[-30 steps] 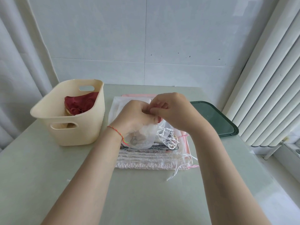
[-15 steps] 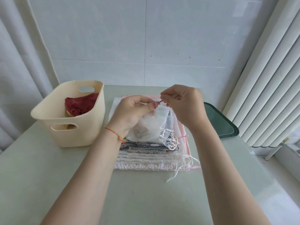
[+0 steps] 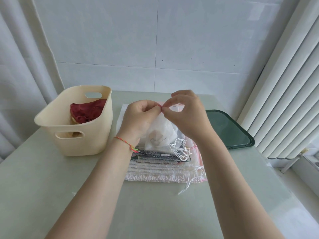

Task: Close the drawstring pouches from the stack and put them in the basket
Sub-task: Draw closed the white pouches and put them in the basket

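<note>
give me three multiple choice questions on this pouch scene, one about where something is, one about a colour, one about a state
1. Where is the basket relative to the stack of pouches?
A. to its left
B. to its right
C. on top of it

2. What colour is the cloth in the basket?
A. blue
B. dark red
C. yellow

3. What are the hands doing with the white pouch?
A. both lie flat on the table
B. left hand and right hand pinch its top, holding it above the stack
C. only one touches it

Answers: 1 A, the basket stands left of the stack. 2 B, the cloth inside is dark red. 3 B, both hands' fingertips meet at the pouch's gathered top.
</note>
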